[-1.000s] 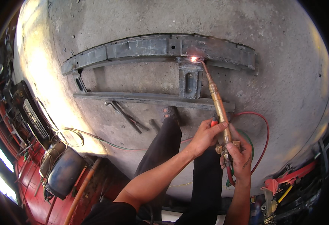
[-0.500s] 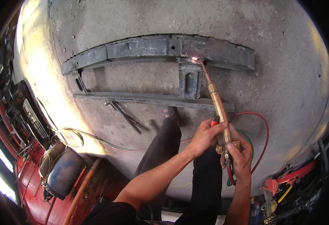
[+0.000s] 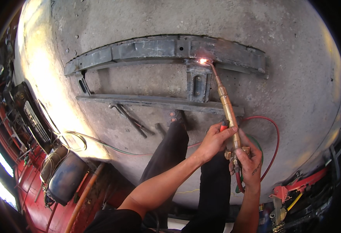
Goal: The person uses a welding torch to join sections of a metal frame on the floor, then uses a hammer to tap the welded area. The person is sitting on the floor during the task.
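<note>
A brass gas torch (image 3: 228, 110) slants up from my hands, its bent copper tip at a glowing orange-white spot (image 3: 203, 61). That spot lies where the curved grey metal beam (image 3: 147, 49) meets a short upright bracket (image 3: 198, 83). Closed round the rear of the torch, by its valve knobs, is my right hand (image 3: 250, 161). My left hand (image 3: 217, 139) grips the torch body further forward, thumb laid across it. A small red-and-black object (image 3: 224, 125) also sticks out of the left hand; its kind is unclear.
A straight lower rail (image 3: 159, 101) joins the beam's brackets. Pliers-like tongs (image 3: 129, 121) lie before it, beside my shoe (image 3: 174, 116). Red hose (image 3: 275, 132) and green hose loop right of the torch. A dark blue tank (image 3: 67, 178) and red metal stand at lower left.
The glow at the torch tip has grown brighter and larger. Both hands keep their grip, and the torch has hardly shifted.
</note>
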Tool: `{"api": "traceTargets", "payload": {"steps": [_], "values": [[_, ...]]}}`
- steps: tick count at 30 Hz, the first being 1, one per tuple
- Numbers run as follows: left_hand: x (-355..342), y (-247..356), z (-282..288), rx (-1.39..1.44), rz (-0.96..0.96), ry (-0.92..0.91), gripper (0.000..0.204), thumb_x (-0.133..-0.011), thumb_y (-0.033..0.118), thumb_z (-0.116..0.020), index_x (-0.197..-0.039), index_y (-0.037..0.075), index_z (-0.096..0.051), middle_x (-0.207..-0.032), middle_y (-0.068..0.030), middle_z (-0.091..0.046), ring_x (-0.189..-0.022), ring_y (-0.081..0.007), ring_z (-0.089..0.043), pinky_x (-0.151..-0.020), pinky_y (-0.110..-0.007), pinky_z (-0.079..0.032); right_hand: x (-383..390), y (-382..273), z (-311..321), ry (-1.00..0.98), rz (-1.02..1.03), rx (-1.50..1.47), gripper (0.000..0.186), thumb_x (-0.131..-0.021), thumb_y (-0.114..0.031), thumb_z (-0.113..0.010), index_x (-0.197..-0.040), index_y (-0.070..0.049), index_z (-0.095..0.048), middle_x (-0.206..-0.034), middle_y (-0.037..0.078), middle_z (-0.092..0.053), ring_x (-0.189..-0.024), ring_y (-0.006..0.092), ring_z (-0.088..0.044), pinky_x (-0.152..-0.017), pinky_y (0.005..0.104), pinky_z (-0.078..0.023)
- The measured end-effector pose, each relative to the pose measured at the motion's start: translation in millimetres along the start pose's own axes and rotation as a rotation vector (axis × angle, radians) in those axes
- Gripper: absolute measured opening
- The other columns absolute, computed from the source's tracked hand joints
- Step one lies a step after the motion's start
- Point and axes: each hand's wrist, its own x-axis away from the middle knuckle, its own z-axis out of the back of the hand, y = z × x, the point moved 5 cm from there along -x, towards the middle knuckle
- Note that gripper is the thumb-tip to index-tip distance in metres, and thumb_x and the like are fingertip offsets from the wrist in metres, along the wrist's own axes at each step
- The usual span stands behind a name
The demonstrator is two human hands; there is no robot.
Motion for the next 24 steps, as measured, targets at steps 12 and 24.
{"api": "traceTargets", "payload": {"steps": [12, 24], "values": [[-0.9, -0.6, -1.7, 0.022, 0.006, 0.011, 0.024, -0.101, 0.031, -0.064, -0.098, 0.008, -0.061, -0.069, 0.0058, -0.049, -0.053, -0.0030, -0.038, -0.047, -0.024, -0.026, 0.0, -0.4, -0.5, -0.008, -0.008, -0.002, 0.056, -0.096, -0.007, -0.059, -0.150, 0.000, -0.047, -0.081, 0.008, -0.066, -0.056, 0.0124, -0.062, -0.046, 0.0257, -0.051], [-0.9, -3.4, 2.4, 0.016, 0.011, 0.013, 0.020, -0.100, 0.028, -0.065, -0.097, 0.008, -0.063, -0.075, 0.0056, -0.054, -0.058, -0.0032, -0.042, -0.049, -0.024, -0.029, 1.0, 3.8, -0.5, -0.001, -0.001, -0.001, 0.056, -0.095, -0.005, -0.058, -0.150, -0.002, -0.048, -0.082, 0.008, -0.067, -0.056, 0.0117, -0.062, -0.048, 0.0257, -0.052]]}}
